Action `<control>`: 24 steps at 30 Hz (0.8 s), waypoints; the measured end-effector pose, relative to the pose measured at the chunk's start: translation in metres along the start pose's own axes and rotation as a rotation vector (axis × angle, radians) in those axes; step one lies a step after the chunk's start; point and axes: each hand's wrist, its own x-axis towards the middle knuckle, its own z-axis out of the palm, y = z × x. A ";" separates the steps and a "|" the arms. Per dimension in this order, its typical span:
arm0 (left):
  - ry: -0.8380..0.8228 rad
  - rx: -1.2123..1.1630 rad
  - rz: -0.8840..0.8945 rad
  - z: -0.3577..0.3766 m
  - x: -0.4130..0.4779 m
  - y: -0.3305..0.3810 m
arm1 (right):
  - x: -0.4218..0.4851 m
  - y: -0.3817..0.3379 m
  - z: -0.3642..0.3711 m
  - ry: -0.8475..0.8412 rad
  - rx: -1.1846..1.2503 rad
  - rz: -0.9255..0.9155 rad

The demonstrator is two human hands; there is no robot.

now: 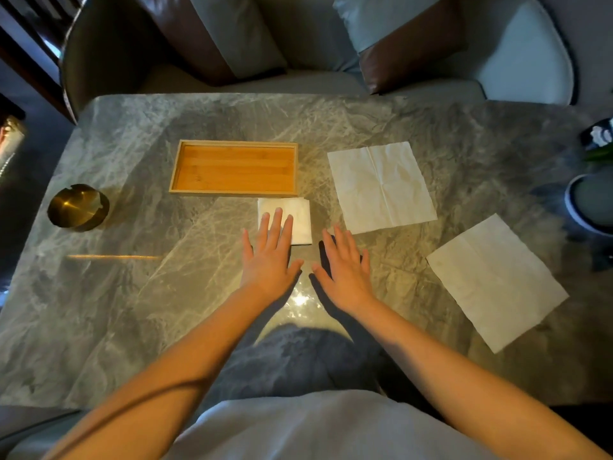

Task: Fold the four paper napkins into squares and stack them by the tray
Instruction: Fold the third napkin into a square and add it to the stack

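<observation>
A small folded white napkin square (298, 217) lies on the marble table just in front of the wooden tray (234, 191), near its right corner. My left hand (270, 257) is flat and open, its fingertips resting over the folded square's left part. My right hand (345, 260) is open too, flat above the bare table to the right of the square, holding nothing. One unfolded napkin (381, 185) lies flat right of the tray. Another unfolded napkin (496, 282) lies farther right and nearer to me, turned at an angle.
A round brass ashtray (78, 206) stands at the table's left. A pale bowl or pot (588, 202) and a dark object (598, 136) sit at the right edge. Chairs with cushions (391, 21) stand beyond the far edge.
</observation>
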 end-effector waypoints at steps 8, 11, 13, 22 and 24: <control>0.002 -0.019 0.043 0.006 -0.014 0.050 | -0.032 0.046 -0.011 -0.032 -0.081 0.025; -0.037 -0.013 0.042 0.013 -0.018 0.074 | -0.049 0.068 -0.014 -0.036 -0.051 0.058; -0.061 -0.018 0.046 0.019 -0.021 0.095 | -0.063 0.088 -0.016 -0.045 -0.055 0.082; -0.129 0.006 0.206 0.045 -0.017 0.209 | -0.126 0.195 -0.046 -0.043 -0.114 0.196; -0.142 0.007 0.232 0.051 -0.012 0.230 | -0.136 0.213 -0.054 -0.048 -0.094 0.215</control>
